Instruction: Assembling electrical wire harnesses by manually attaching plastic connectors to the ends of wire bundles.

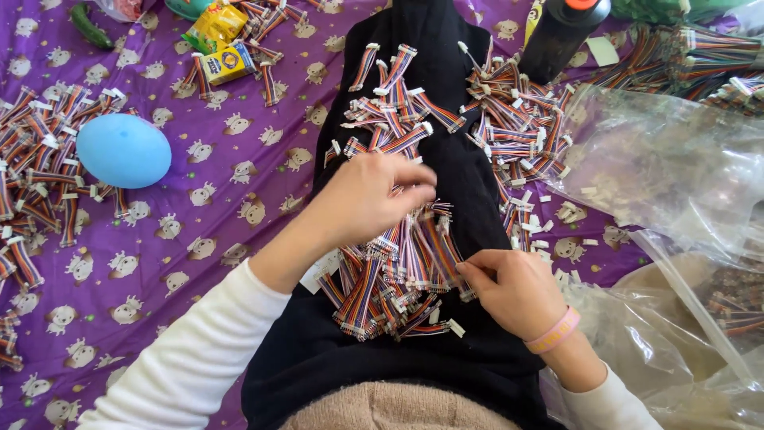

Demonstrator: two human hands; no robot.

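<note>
Partly hidden beneath the left hand point(362, 199), a heap of short rainbow-striped ribbon cables with white plastic connectors point(398, 275) covers the black cloth's point(469, 199) middle; the right hand point(513, 291) pinches one cable, the left's grip unclear.

Both arms wear long white knit sleeves point(191, 350), the cuffs pushed back from the wrists. Right wrist carries a pink rubber wristband point(555, 331). Black trousers point(446, 159) cover the legs; a beige fuzzy knitted hem point(398, 408) shows at the waist.

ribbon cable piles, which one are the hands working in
The pile on the black cloth over the lap, nearest the camera. Left hand and right hand both touch it; the other piles lie untouched on the purple cloth.
</note>
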